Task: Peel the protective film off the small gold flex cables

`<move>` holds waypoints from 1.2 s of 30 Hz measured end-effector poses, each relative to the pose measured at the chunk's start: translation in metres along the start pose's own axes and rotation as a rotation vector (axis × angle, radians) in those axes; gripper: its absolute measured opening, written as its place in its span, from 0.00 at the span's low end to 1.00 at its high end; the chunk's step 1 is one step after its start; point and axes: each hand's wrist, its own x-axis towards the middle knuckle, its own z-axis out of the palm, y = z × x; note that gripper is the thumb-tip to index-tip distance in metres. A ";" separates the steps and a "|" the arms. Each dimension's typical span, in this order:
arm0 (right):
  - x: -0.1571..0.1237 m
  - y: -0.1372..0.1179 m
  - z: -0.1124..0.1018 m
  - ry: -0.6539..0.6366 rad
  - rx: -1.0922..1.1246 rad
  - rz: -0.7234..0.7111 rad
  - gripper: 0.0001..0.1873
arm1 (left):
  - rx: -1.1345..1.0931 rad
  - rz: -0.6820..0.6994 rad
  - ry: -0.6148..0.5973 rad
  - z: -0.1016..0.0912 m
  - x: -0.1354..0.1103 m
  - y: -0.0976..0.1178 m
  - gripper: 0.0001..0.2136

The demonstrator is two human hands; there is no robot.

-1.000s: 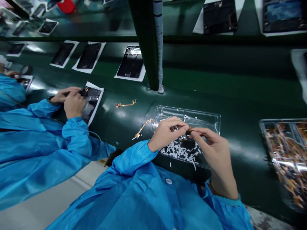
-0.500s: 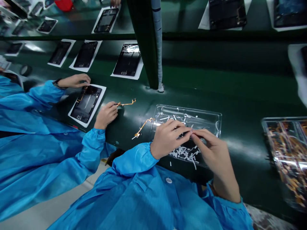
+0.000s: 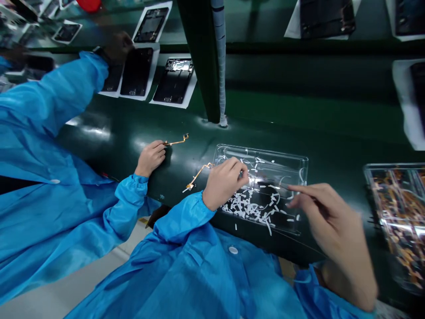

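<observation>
My left hand (image 3: 224,181) rests curled at the left rim of a clear plastic tray (image 3: 300,161) holding several white paper strips (image 3: 247,206). Its fingers are pinched together and hide whatever is in them. An orange flex cable (image 3: 198,176) lies on the green belt just left of that hand. My right hand (image 3: 327,212) hovers over the tray's right end, motion-blurred, with its fingers stretched out and nothing in them.
A co-worker in a blue coat touches a second orange flex cable (image 3: 175,142) with one hand (image 3: 151,157) and reaches the other arm (image 3: 66,84) toward phone frames (image 3: 174,79) on white sheets. A green post (image 3: 199,57) stands behind. A tray of flex cables (image 3: 395,212) sits at right.
My hands have come apart: the right one swung right, away from the left. The co-worker's far arm lifted toward the back row, and the frame in front of them is gone.
</observation>
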 end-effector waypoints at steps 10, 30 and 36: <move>0.001 -0.015 -0.005 -0.157 -0.057 -0.067 0.30 | -0.697 -0.052 -0.256 -0.032 0.005 0.020 0.09; 0.010 -0.025 0.016 0.019 -0.236 -0.281 0.09 | -0.712 -0.158 -0.175 -0.023 0.008 0.028 0.07; 0.012 -0.021 0.026 0.073 -0.335 -0.320 0.04 | -0.701 -0.155 -0.174 -0.023 0.007 0.029 0.07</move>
